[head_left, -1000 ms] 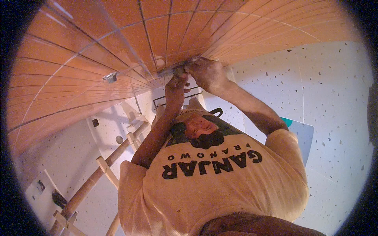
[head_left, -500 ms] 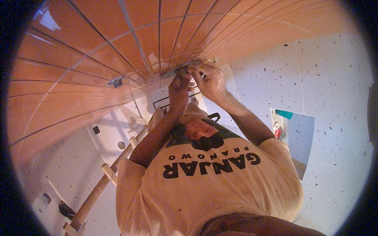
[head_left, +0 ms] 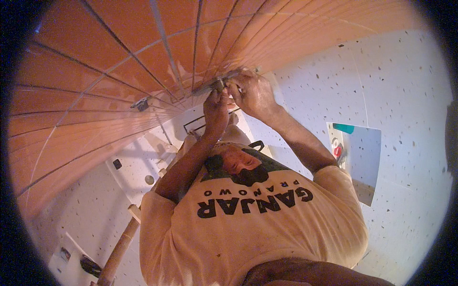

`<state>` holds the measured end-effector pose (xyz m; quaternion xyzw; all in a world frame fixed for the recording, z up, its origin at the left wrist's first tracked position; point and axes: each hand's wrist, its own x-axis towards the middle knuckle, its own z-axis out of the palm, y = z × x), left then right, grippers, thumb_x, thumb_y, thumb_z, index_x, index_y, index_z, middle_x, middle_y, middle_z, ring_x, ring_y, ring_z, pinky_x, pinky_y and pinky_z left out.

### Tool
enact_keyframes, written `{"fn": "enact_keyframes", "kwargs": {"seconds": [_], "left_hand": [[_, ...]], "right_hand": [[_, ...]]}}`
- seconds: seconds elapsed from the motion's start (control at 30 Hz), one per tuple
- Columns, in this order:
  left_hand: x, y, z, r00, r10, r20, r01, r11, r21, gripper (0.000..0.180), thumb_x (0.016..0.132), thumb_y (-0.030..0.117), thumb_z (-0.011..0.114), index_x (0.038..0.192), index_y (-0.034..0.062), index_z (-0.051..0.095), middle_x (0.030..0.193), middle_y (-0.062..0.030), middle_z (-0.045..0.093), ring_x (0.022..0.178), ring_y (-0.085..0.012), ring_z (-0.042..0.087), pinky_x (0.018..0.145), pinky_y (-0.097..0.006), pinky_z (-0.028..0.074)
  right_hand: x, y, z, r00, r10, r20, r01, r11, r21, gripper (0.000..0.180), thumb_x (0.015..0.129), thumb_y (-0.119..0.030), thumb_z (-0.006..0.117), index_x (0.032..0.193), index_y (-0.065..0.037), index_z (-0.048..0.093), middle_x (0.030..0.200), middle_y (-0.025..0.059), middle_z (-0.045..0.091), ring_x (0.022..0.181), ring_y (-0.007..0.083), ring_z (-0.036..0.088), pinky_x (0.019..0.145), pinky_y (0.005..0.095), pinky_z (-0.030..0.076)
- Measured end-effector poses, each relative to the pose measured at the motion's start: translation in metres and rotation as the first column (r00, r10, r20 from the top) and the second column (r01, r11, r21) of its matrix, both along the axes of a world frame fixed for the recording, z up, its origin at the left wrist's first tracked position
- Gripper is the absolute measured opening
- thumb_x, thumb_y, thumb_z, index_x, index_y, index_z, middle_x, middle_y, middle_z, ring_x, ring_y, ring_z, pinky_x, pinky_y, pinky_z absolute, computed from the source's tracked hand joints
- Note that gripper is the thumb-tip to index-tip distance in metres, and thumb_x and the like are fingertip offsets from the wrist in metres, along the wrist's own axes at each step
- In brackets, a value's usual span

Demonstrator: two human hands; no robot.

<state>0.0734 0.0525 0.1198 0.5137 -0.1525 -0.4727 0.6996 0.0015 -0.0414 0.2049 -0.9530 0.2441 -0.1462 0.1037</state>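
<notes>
Looking down, I see my left hand (head_left: 215, 106) and right hand (head_left: 253, 93) both closed on a small grey metal tool (head_left: 220, 80), pressed against the orange tiled wall (head_left: 95, 71) above the speckled floor (head_left: 396, 95).

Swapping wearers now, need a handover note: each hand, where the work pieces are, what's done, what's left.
Left hand: raised, fingers pinching the underside of a small grey metal piece against the orange tiled wall.
Right hand: gripping the same piece from the right side.
A second small metal fitting sits on the wall further left, untouched.
Done: piece is up against the tile joint.
Left: cannot tell whether it is fixed; both hands are on it.
</notes>
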Motion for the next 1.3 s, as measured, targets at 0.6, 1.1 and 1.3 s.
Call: {"fn": "enact_keyframes", "kwargs": {"seconds": [0.6, 1.1, 1.3], "left_hand": [[-0.003, -0.002, -0.020, 1.000, 0.002, -0.013, -0.002, 1.000, 0.022, 0.042, 0.094, 0.038, 0.054, 0.107, -0.0017, 0.058, 0.086, -0.0147, 0.066, 0.071, -0.0216, 0.066, 0.061, -0.032, 0.056], [-0.001, -0.004, -0.015, 1.000, -0.006, -0.004, 0.006, 1.000, 0.008, 0.043, 0.093, 0.038, 0.057, 0.111, -0.0008, 0.058, 0.089, -0.0121, 0.066, 0.070, -0.0200, 0.064, 0.060, -0.032, 0.055], [-0.008, -0.004, -0.019, 0.997, 0.036, -0.063, -0.038, 0.999, -0.029, 0.037, 0.097, 0.033, 0.054, 0.114, 0.0003, 0.056, 0.089, -0.0101, 0.066, 0.068, -0.0166, 0.064, 0.058, -0.029, 0.054]], "right_hand": [[-0.004, -0.003, 0.026, 0.974, 0.221, 0.040, -0.224, 0.936, 0.271, 0.031, 0.086, 0.000, 0.053, 0.115, -0.004, 0.062, 0.110, 0.0187, 0.065, 0.099, 0.0356, 0.063, 0.084, 0.0395, 0.051], [0.006, -0.039, 0.018, 0.942, 0.332, -0.055, -0.300, 0.902, 0.312, 0.014, 0.088, -0.019, 0.062, 0.094, -0.007, 0.067, 0.086, 0.0145, 0.068, 0.077, 0.0338, 0.065, 0.067, 0.0409, 0.052], [0.012, -0.010, 0.005, 0.968, -0.244, -0.066, 0.224, 0.708, 0.669, 0.015, 0.091, -0.018, 0.061, 0.090, -0.005, 0.067, 0.074, 0.0069, 0.068, 0.062, 0.0155, 0.062, 0.055, 0.0289, 0.047]]}}
